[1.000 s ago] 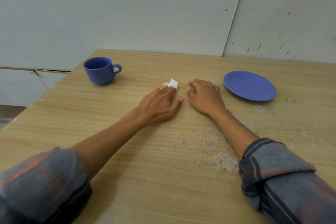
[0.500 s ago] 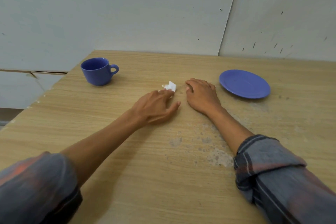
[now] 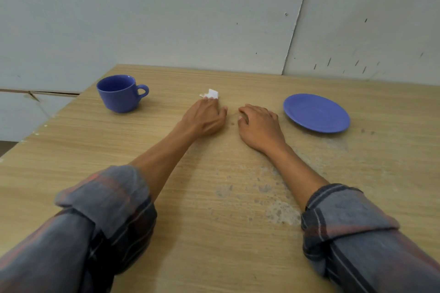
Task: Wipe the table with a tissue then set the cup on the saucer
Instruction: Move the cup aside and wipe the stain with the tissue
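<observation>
Wiping step in hand. The left hand (image 3: 204, 118) lies palm-down on the pale wood-grain laminate table (image 3: 95, 145), its fingers held close together and pressing on the near edge of a small crumpled white tissue (image 3: 211, 94), most of which shows beyond the fingertips; whether the tissue is pinched or merely pinned flat cannot be told. The right hand (image 3: 259, 126) rests just beside it, apart from the tissue, fingers loosely curled and narrow, holding nothing.

The glossy blue ceramic cup (image 3: 121, 93) stands upright to the left, handle pointing right, well apart from the round blue ceramic saucer (image 3: 316, 113) on the right; the hands lie between them. The cup is not yet on the saucer, so the second step appears untouched.

Next move, as judged: firm downward pressure on the tissue and a sweep across the surface (the light, speckled, worn-looking patches (image 3: 281, 214) nearer the person seem the likely target, though they may be damage to the laminate, not dirt).

Setting: the table meets a grey-green panelled wall (image 3: 166, 19) with a slanted seam and small dark marks. Rolled plaid sleeves (image 3: 345, 219) show at the bottom.
</observation>
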`<state>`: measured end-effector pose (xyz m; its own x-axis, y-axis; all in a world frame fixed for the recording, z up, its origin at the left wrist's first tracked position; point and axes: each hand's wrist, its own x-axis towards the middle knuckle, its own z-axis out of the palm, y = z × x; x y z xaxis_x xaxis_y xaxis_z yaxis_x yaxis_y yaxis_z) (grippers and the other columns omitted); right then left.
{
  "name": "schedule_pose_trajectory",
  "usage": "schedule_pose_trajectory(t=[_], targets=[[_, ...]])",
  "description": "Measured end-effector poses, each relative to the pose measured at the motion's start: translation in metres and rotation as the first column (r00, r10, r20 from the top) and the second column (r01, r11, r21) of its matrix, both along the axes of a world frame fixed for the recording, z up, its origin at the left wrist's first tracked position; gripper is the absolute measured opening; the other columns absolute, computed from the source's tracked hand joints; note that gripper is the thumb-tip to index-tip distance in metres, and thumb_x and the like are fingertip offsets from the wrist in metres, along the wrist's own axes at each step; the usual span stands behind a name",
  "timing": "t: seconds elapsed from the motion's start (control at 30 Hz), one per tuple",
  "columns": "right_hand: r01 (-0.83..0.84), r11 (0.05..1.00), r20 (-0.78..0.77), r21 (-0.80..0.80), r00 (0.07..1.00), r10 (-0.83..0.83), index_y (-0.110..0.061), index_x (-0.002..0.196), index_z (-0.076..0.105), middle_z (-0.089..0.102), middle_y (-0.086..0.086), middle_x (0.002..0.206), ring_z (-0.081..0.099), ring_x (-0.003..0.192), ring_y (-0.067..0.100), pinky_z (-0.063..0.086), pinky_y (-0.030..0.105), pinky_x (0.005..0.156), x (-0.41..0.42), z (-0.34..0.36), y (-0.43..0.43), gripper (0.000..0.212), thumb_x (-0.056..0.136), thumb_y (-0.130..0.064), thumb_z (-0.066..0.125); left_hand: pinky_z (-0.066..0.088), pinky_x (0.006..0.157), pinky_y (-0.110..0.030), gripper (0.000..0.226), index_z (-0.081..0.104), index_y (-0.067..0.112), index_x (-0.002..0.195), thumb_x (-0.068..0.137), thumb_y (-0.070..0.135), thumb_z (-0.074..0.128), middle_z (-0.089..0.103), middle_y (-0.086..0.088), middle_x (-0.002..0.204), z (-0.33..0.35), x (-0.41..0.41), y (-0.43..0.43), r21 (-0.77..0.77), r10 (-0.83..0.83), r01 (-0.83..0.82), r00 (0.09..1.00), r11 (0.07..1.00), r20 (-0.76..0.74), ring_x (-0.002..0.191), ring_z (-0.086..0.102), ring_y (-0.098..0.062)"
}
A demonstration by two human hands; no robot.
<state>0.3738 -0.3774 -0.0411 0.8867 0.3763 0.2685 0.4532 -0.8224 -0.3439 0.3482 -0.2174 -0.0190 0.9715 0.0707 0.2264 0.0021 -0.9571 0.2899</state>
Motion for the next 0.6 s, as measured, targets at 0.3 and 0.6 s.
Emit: schedule_pose_trajectory(t=[0.3, 0.6], targets=[[0.016, 1.0, 0.005, -0.012, 1.0, -0.016, -0.021, 0.133, 0.051, 0.048, 0.0, 0.145, 0.039, 0.135, 0.02, 0.022, 0.042, 0.113, -0.001, 0.002, 0.001, 0.042, 0.094, -0.032, 0.036, 0.037, 0.105, -0.041, 0.044, 0.049, 0.014, 0.135, 0.101, 0.033, 0.029, 0.053, -0.01, 0.14, 0.0, -0.049, 0.026, 0.044, -0.393, 0.397, 0.916, 0.917, -0.08, 0.12, 0.054, -0.03], [0.01, 0.998, -0.033, -0.058, 0.999, -0.012, -0.017, 0.137, 0.047, 0.044, 0.002, 0.148, 0.036, 0.137, 0.022, 0.021, 0.044, 0.116, -0.007, 0.006, 0.003, 0.047, 0.096, -0.034, 0.032, 0.043, 0.09, -0.041, 0.039, 0.055, 0.012, 0.123, 0.101, 0.03, 0.029, 0.062, -0.013, 0.126, -0.008, -0.081, 0.061, 0.032, -0.082, 0.081, 0.996, 0.996, 0.036, 0.105, 0.058, -0.032]])
